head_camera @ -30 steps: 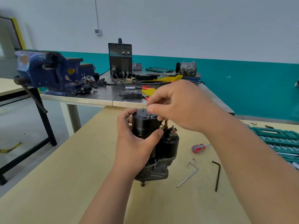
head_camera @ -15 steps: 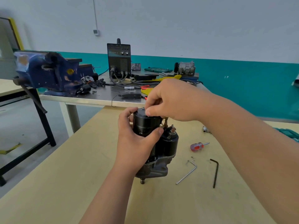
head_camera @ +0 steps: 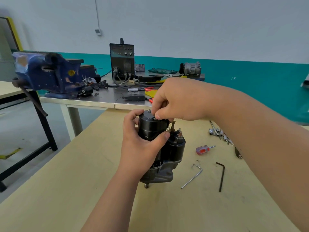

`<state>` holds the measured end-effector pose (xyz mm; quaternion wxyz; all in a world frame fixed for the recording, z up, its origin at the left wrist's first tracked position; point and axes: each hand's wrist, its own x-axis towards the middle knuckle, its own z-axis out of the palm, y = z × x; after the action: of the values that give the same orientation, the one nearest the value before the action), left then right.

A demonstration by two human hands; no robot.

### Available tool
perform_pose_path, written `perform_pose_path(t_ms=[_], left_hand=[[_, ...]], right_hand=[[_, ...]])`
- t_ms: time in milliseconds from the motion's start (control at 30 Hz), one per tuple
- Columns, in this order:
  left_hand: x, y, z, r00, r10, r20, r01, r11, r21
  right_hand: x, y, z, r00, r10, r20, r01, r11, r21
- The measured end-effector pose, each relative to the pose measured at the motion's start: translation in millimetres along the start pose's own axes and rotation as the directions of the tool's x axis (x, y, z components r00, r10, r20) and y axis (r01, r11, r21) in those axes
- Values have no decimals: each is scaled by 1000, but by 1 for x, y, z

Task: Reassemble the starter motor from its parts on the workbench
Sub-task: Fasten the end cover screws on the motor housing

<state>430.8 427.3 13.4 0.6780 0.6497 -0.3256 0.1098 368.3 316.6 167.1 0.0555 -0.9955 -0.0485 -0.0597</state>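
- Pale wooden workbench (head_camera: 83, 190): used as the base; the motor is stood on it near the middle, with loose tools kept to the right, within reach of the right arm.
- Grey steel table (head_camera: 93, 99) behind: a blue bench vise (head_camera: 48, 72) and a black welding unit (head_camera: 122, 59) are carried there, well apart from the work; neither is in use.
- Black cylindrical starter motor (head_camera: 160, 148): stood upright on its nose, the short shaft end touching the bench, so that the rear end cap is presented upward to the hands. The smaller solenoid barrel sits beside the main body, terminals up.
- Left hand (head_camera: 142, 144): wrapped around the upper housing, thumb across the front, fingers curled behind. Judged to be there to steady the tall, narrow body against tipping and turning.
- Right hand (head_camera: 177, 99): brought over the end cap, fingertips bunched and pinched on something small at the cap's top. What is pinched cannot be told; a screw or bolt being started by hand is likely.
- Silver hex key (head_camera: 192, 176) and black hex key (head_camera: 221, 176): laid just right of the motor, probably for tightening.
- Red-handled small screwdriver (head_camera: 203, 149): beside them, untouched.
- Silver sockets (head_camera: 217, 132): clustered farther right.
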Motion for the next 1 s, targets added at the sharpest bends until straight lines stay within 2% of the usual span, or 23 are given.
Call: perform_pose_path(t_ms=[100,567,767,933,1000], left_hand=[[-1,0,-1,1000,-6,1,6,1000,-5],[-1,0,0,1000,16,6,-16,1000,15],[-2,1,0,1000,19,12,-19,1000,10],[-2,1,1,1000,22,21,-22,1000,11],[-2,3,2,999,16,29,-17,1000,17]], right_hand=[[2,-1,-2,1000,0,24,1,1000,-8],[2,-11,1,999,-34,23,39,949,-312],[-4,-12,-4,998,-27,57,38,982,-184],[1,-20,-2,999,5,54,19,900,-436],[1,-21,0,999,30,45,-5,887,-461]])
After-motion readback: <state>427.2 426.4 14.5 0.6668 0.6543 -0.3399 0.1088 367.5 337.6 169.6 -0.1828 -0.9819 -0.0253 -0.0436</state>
